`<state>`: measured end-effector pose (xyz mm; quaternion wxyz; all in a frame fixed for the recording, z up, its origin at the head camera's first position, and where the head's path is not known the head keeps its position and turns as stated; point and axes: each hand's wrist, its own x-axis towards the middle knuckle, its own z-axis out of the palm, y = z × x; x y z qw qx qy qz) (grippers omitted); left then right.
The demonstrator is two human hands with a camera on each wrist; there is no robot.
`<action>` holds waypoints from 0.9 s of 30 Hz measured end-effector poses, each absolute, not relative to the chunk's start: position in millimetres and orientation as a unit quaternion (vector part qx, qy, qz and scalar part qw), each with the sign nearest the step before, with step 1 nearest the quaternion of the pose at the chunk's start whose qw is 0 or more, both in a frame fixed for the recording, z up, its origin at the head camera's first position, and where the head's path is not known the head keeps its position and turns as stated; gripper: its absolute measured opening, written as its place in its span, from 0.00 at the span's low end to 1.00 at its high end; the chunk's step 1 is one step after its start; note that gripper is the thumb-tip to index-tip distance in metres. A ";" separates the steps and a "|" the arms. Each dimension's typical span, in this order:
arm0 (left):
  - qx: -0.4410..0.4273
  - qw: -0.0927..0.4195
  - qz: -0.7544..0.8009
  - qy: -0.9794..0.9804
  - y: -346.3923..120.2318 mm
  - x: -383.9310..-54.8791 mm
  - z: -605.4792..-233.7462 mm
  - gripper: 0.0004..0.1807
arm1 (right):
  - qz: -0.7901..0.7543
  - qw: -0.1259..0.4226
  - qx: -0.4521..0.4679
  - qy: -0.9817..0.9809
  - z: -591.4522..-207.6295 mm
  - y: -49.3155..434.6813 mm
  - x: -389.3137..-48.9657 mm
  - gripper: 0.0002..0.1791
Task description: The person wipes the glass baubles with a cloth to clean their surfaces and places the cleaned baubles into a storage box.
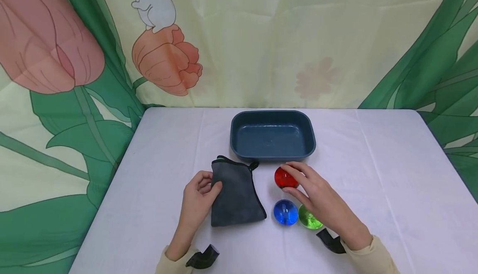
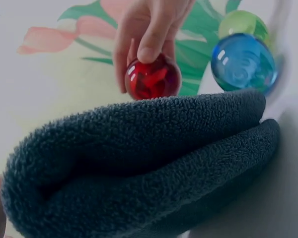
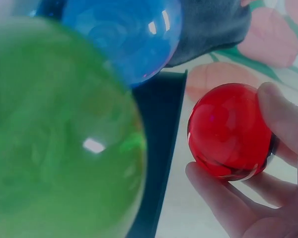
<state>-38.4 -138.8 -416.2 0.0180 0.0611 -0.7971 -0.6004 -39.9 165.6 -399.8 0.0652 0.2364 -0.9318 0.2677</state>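
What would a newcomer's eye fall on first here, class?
The glossy red ball, held in the right hand before the dark blue tray, stands out first. Nearer the person sit a blue ball and a green ball. Left of them, the left hand holds a dark cloth.

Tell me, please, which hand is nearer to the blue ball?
Right. The right hand, holding the red ball, is just beyond and to the right of the blue ball; the left hand grips the dark cloth farther off, on the blue ball's left.
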 end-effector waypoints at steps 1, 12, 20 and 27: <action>0.057 0.020 -0.603 -0.796 -138.0 -38.2 -414.6 0.11 | 0.269 0.067 0.237 -0.931 -398.8 164.6 -39.4 0.38; 0.028 0.025 -0.627 -0.778 -132.4 -33.4 -401.0 0.11 | 0.283 0.084 0.264 -0.918 -396.1 152.1 -39.4 0.39; 0.009 0.022 -0.646 -0.763 -125.1 -29.0 -397.1 0.11 | 0.291 0.065 0.263 -0.918 -393.0 142.2 -39.5 0.38; -0.010 0.013 -0.653 -0.757 -115.4 -26.7 -394.7 0.10 | 0.320 0.082 0.294 -0.897 -394.9 136.5 -37.8 0.40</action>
